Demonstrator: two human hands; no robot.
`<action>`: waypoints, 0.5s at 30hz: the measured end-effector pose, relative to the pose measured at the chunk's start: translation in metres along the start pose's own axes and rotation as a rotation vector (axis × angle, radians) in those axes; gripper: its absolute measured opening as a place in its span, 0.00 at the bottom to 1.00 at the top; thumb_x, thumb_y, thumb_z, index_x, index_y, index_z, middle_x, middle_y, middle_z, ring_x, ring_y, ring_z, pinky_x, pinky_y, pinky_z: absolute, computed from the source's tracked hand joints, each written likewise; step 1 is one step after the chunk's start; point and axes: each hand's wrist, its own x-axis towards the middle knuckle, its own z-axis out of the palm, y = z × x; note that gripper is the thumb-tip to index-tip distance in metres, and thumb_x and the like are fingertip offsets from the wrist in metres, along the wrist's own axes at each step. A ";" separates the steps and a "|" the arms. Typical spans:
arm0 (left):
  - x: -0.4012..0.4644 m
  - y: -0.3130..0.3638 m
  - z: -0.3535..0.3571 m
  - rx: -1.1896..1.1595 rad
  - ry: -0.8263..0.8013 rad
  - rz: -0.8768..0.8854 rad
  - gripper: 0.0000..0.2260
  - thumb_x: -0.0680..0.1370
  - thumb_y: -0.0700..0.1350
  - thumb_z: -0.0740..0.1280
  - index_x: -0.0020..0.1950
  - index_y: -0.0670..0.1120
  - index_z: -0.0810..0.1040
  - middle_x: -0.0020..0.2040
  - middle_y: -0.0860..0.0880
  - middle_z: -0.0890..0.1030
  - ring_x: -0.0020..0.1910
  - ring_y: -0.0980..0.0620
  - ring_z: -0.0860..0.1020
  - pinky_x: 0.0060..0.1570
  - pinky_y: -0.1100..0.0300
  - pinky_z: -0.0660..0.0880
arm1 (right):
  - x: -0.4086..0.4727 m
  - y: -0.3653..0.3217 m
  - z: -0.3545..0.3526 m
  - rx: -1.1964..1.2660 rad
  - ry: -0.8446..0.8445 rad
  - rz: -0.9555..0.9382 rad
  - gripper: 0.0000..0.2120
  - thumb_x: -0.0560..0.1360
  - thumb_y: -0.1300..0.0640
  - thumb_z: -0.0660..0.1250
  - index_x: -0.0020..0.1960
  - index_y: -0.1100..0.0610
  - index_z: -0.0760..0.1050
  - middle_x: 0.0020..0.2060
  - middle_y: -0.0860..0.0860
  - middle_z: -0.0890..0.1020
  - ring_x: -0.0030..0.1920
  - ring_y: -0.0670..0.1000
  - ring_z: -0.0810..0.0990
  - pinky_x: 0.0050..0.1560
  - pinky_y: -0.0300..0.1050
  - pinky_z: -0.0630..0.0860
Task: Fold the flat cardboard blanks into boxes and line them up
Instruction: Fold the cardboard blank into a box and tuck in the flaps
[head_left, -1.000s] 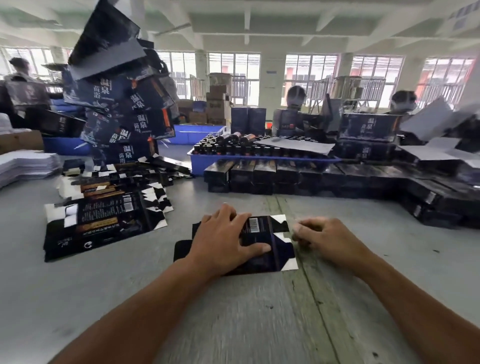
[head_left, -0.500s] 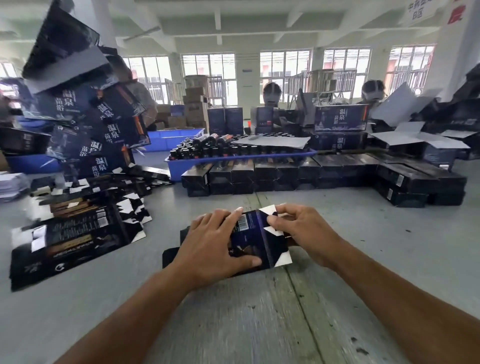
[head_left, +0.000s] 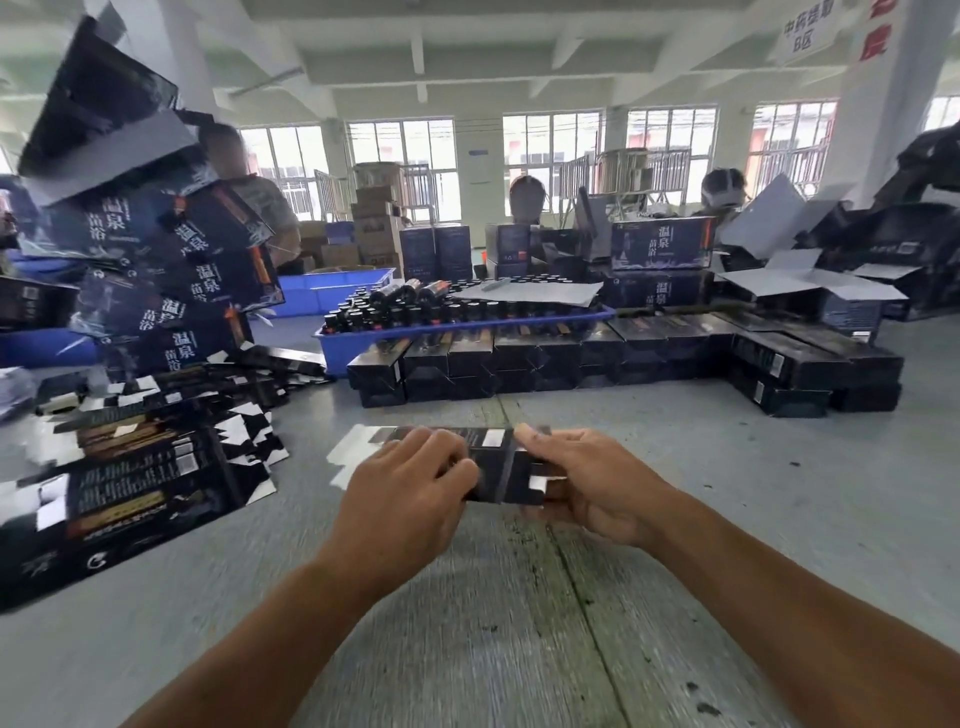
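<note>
A black cardboard blank (head_left: 501, 470) with white flaps is lifted off the grey table (head_left: 727, 467), blurred by motion. My left hand (head_left: 410, 488) grips its left part, fingers curled over the top. Its right end is gripped by my right hand (head_left: 587, 480), thumb on top. A fanned stack of flat black blanks (head_left: 140, 467) lies at the left. A row of folded black boxes (head_left: 597, 358) stands lined up across the table beyond my hands.
A blue tray (head_left: 467, 327) full of dark bottles sits behind the box row. Tall piles of dark printed cartons (head_left: 171, 260) rise at the left. Other people work at the far side. More cartons and white sheets (head_left: 810, 280) crowd the right.
The blank has come up off the table and tilted edge-on between both hands. My right hand closed onto its right end. The camera view shifted right.
</note>
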 end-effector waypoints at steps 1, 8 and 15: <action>-0.001 0.004 0.002 -0.021 -0.041 0.005 0.08 0.71 0.46 0.72 0.48 0.46 0.80 0.52 0.46 0.81 0.47 0.46 0.79 0.40 0.50 0.80 | 0.002 0.001 0.002 0.009 0.026 -0.033 0.14 0.79 0.56 0.70 0.60 0.64 0.79 0.49 0.61 0.86 0.47 0.58 0.87 0.47 0.54 0.84; -0.006 0.009 0.016 -0.009 -0.390 -0.172 0.48 0.71 0.75 0.57 0.80 0.56 0.34 0.82 0.45 0.49 0.81 0.46 0.46 0.79 0.50 0.42 | -0.005 -0.003 -0.007 -0.085 -0.112 -0.101 0.11 0.79 0.62 0.68 0.61 0.57 0.79 0.54 0.59 0.86 0.54 0.60 0.85 0.54 0.59 0.82; -0.009 -0.004 0.016 -0.005 -0.309 -0.290 0.54 0.66 0.82 0.55 0.82 0.50 0.45 0.74 0.48 0.66 0.72 0.47 0.67 0.74 0.50 0.59 | -0.008 -0.006 -0.003 -0.104 -0.075 -0.127 0.18 0.74 0.42 0.71 0.59 0.50 0.82 0.54 0.57 0.85 0.51 0.57 0.86 0.48 0.50 0.83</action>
